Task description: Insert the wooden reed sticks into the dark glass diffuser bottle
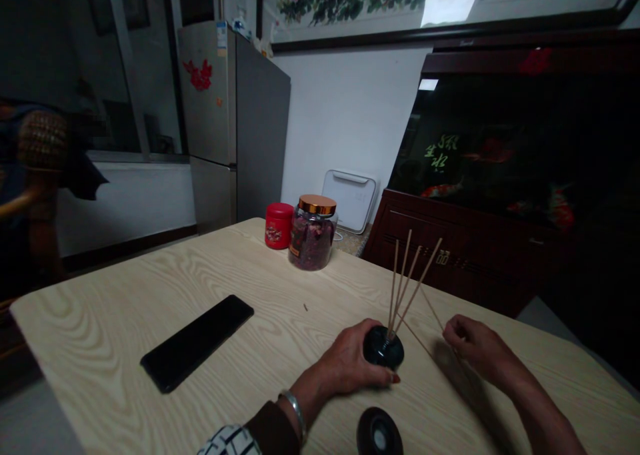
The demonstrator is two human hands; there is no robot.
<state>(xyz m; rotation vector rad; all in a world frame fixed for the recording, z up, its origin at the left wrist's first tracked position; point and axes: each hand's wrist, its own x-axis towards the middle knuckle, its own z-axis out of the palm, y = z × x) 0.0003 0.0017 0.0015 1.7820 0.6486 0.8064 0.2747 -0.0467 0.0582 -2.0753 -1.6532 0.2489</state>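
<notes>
My left hand [353,358] is wrapped round a small dark, round glass diffuser bottle [384,348] standing on the table. Several thin reed sticks [407,278] fan upward out of its narrow neck. To the right of the bottle, my right hand [470,341] is closed in a pinch on a single reed stick [433,309], which slants up and left from the fingers. Near the front edge of the view, below the bottle, lies a dark round cap-like piece [380,433] with a pale centre.
A black phone [200,341] lies on the wood-grain table [120,308]. Toward the back stand a red canister [279,227] and a glass jar [313,238] with a copper-coloured lid. A tiny dark bit [305,307] lies mid-table. Beyond are a fridge [260,121] and a fish tank [500,148].
</notes>
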